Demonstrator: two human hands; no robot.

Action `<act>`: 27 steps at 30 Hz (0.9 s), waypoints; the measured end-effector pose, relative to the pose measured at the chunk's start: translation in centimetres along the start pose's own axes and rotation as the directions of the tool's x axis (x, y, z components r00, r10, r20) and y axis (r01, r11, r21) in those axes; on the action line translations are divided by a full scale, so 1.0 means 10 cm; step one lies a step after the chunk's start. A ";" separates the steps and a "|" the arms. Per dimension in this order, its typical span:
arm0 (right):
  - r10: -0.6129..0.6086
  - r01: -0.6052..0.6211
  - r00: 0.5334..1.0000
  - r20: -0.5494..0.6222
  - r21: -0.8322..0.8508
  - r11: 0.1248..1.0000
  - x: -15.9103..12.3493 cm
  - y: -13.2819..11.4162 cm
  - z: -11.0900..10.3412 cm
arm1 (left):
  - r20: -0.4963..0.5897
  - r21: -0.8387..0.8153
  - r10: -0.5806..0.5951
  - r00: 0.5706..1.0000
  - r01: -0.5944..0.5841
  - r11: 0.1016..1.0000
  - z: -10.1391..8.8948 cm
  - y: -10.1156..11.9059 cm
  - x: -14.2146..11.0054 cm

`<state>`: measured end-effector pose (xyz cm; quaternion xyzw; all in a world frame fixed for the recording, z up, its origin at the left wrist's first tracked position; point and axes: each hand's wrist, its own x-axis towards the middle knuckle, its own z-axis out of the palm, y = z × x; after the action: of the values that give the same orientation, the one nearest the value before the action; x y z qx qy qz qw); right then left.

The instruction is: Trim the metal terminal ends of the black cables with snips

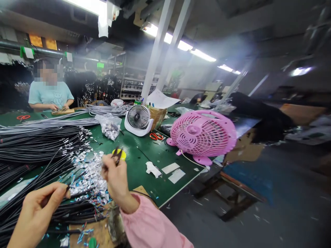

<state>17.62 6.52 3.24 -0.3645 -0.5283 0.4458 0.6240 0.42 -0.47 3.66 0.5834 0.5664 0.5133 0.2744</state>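
Observation:
My left hand (pixel 38 210) is closed at the lower left, thumb and fingertips pinched together on a thin black cable (pixel 68 188), of which only a short dark piece shows. In my right hand (pixel 115 175), raised over the table, is a small dark pair of pliers (pixel 117 155) with its jaws pointing up; the handles are mostly hidden by my fingers. Behind the jaws a round yellow piece (pixel 122 154) shows. Between and beyond my hands lies a pile of silvery foil scraps and blue wire bits (pixel 89 172). Bundles of black cables (pixel 38 144) with stripped ends stretch off to the left.
On the green table (pixel 139 155) stand a white fan (pixel 138 120) and a pink fan (pixel 201 134). Near them are red-handled scissors (pixel 156 136), a plastic bag of parts (pixel 110 126) and grey cables (pixel 108 110). A wooden stool (pixel 238 189) stands right. Another person (pixel 51 93) works across the table.

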 end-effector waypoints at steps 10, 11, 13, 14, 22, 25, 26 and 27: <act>-0.219 0.292 0.940 0.261 -0.284 0.913 -0.17 -0.09 0.09 | -0.141 -0.035 -0.015 0.990 0.010 0.999 0.11 0.00 -0.13; -0.260 0.332 0.925 0.277 -0.257 0.907 -0.17 -0.08 0.09 | -0.152 -0.024 -0.017 0.988 0.014 1.000 0.12 0.05 -0.14; -0.316 0.383 0.906 0.283 -0.227 0.895 -0.18 -0.07 0.09 | -0.152 -0.011 -0.013 0.988 0.011 1.000 0.14 0.13 -0.15; -0.338 0.404 0.898 0.282 -0.222 0.887 -0.18 -0.06 0.08 | -0.148 -0.008 -0.009 0.989 0.008 1.000 0.15 0.15 -0.16; -0.459 0.518 0.848 0.264 -0.230 0.824 -0.19 0.09 0.01 | -0.182 0.013 0.046 0.982 -0.044 0.999 0.19 0.13 -0.16; -0.516 0.567 0.821 0.245 -0.245 0.786 -0.22 0.15 0.00 | -0.151 0.018 0.020 0.988 -0.018 1.000 0.20 0.08 -0.17; -0.539 0.586 0.809 0.234 -0.246 0.772 -0.23 0.15 0.00 | -0.143 0.013 0.016 0.990 -0.014 1.000 0.20 0.06 -0.17; -0.557 0.600 0.799 0.227 -0.243 0.762 -0.24 0.14 0.00 | -0.141 0.008 0.013 0.990 -0.012 1.000 0.20 0.04 -0.17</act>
<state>17.28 4.77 1.17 -0.2421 -0.7194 0.1694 0.6286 2.69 -1.69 2.92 0.5503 0.5823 0.5531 0.2284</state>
